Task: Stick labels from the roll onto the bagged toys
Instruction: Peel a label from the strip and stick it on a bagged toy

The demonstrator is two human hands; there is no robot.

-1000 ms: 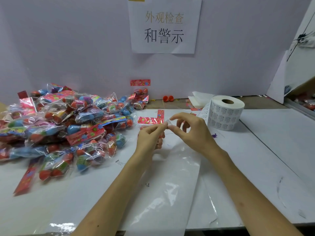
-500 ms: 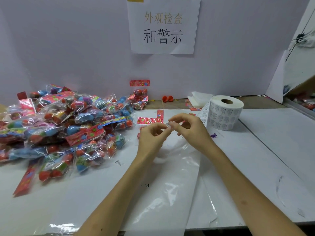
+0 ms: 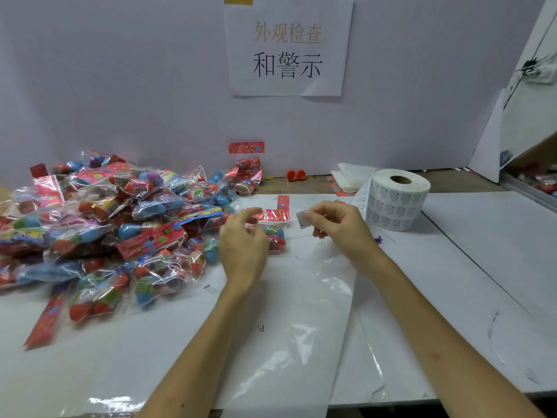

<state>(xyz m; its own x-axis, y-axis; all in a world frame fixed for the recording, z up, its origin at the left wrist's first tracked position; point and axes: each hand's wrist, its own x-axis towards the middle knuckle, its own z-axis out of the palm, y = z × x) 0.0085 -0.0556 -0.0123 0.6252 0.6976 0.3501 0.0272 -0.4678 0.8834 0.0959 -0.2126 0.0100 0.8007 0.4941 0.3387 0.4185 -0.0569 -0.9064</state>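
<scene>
Sign (image 3: 287, 82) reads 外观检查 和警示; right hand (image 3: 340, 229) grip pinching label (image 3: 301, 220); left hand (image 3: 242, 247) grip released.

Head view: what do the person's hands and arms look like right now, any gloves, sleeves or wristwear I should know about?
Both are bare. The left hand and right hand wear no gloves, and no watch or bracelet shows at either wrist. The left forearm and right forearm are uncovered down to the picture's bottom edge, so no sleeve is in view.

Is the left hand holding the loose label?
No, the right hand pinches the label, while the left hand holds no label.
</scene>
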